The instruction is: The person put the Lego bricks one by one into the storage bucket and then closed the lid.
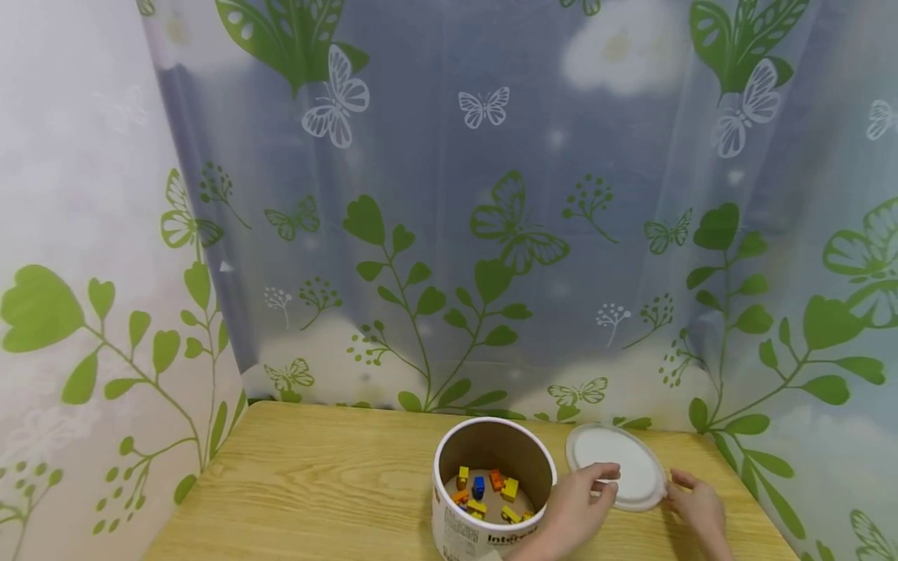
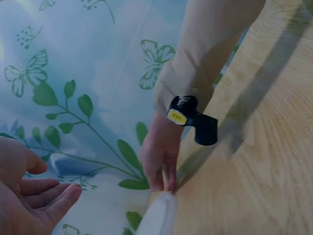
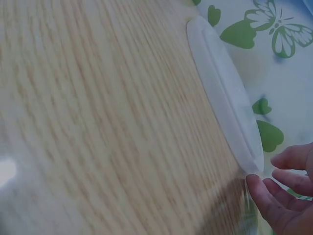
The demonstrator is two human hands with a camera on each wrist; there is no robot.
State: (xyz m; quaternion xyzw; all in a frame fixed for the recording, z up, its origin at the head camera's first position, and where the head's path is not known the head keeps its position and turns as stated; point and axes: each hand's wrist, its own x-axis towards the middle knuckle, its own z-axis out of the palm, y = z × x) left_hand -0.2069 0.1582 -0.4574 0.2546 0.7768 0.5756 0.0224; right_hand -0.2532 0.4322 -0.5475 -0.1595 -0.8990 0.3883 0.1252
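A round white lid [image 1: 617, 467] lies on the wooden table at the right. At its right edge is my right hand [image 1: 697, 508], fingertips right at the rim. In the right wrist view, the thumb [image 3: 293, 157] stands apart from the fingers [image 3: 261, 193] beside the lid [image 3: 225, 93]. My left hand [image 1: 577, 506] hangs over the lid's near left side, fingers loosely bent and nothing in them; the left wrist view also shows this hand [image 2: 34, 196]. Left of it stands a white round tub [image 1: 456, 526] without a cover, small yellow, orange and blue toy bricks [image 1: 510, 489] on its bottom.
The wooden table [image 1: 316, 467] reaches back to a curtain [image 1: 421, 234] printed with leaves and butterflies, which also hangs at both sides. A dark strap with a small device [image 2: 195, 120] sits on my right wrist.
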